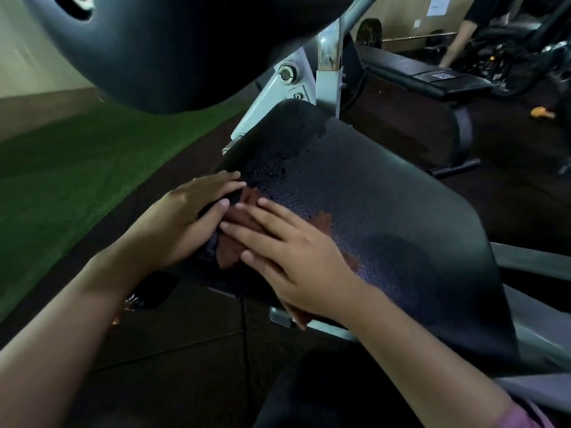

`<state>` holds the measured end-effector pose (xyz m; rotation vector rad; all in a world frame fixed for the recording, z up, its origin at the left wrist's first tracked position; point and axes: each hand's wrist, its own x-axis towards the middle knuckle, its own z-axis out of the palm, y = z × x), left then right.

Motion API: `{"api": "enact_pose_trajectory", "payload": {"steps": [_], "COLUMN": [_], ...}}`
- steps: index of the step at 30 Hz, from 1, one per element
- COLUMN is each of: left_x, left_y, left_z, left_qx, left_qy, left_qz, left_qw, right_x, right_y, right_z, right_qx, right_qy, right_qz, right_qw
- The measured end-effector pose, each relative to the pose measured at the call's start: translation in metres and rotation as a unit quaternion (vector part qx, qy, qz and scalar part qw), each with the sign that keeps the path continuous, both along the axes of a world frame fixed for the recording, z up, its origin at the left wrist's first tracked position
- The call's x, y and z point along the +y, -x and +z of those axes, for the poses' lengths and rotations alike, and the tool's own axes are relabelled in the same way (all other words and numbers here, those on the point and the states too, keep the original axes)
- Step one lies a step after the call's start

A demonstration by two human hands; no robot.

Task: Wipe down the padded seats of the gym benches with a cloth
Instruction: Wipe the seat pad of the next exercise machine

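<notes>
A black padded seat [386, 211] fills the middle of the view, speckled with small droplets. A brown cloth [250, 197] lies on its near left part, mostly covered. My right hand [290, 251] presses flat on the cloth with straight, spread fingers. My left hand [188, 217] rests at the seat's left edge, fingers straight along the pad, thumb touching the cloth's edge.
A large black round pad [154, 47] hangs overhead at upper left. A pale metal frame [327, 57] rises behind the seat. Another black bench [426, 78] stands at back right, with a person's arm [457, 41] beyond it. Green turf [77, 168] lies left, dark floor below.
</notes>
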<state>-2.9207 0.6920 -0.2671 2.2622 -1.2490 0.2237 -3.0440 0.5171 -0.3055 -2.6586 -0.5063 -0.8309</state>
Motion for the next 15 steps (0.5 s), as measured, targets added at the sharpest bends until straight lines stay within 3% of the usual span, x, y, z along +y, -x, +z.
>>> {"api": "enact_pose_trajectory", "payload": {"steps": [5,11,15], "left_x": [-0.001,-0.004,-0.005], "left_y": [0.003,0.004,0.003], "left_z": [0.003,0.002,0.000], "left_qx": [-0.004,-0.004,0.001], "left_qy": [-0.004,0.011,0.049], "left_qz": [0.008,0.022,0.034], "left_qw": [1.000,1.000,0.998], "right_x": [-0.033,-0.064,-0.019], "right_y": [0.024,-0.012,-0.031], "right_z": [-0.011,-0.006,0.001], "right_qx": [0.036,0.073,0.036], "right_qy": [0.033,-0.051,-0.019], "right_qz": [0.067,-0.036,-0.062], "right_qw": [0.997,0.995,0.997]}}
